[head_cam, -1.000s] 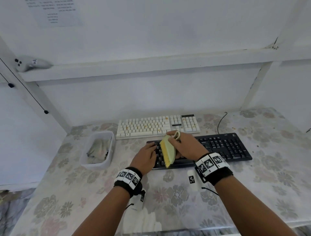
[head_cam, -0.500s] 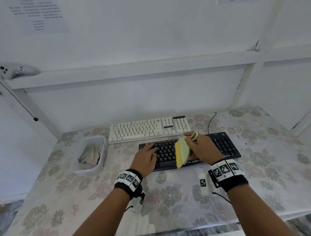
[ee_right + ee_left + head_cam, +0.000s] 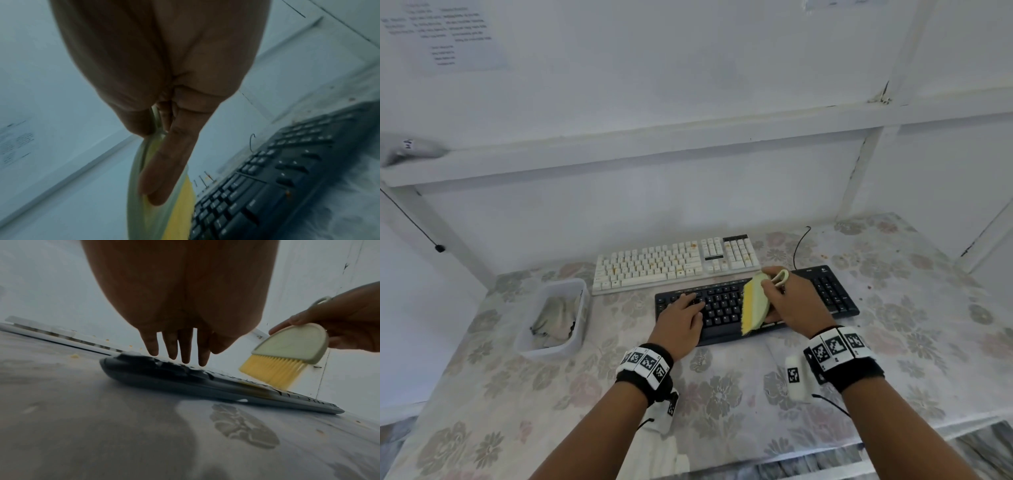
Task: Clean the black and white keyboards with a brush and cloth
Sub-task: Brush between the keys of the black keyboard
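Note:
The black keyboard (image 3: 726, 308) lies near me on the flowered table, and the white keyboard (image 3: 674, 263) sits just behind it with orange crumbs on its keys. My left hand (image 3: 681, 318) rests with straight fingers (image 3: 185, 350) on the left part of the black keyboard (image 3: 205, 382). My right hand (image 3: 794, 301) grips a pale green brush (image 3: 755, 303) with yellow bristles (image 3: 271, 371), held over the middle of the black keyboard (image 3: 277, 178). The bristles hang just above or at the keys. In the right wrist view fingers lie along the brush body (image 3: 144, 186).
A clear plastic tub (image 3: 553, 318) holding a crumpled grey cloth (image 3: 556, 320) stands left of the keyboards. A black cable (image 3: 799, 246) runs from the black keyboard toward the wall. Crumbs dot the table at the far right. A white shelf rail crosses above.
My right hand has carried the brush rightward along the black keyboard, from its left-centre to its middle. The left hand stays on the keyboard's left part. The head view has shifted.

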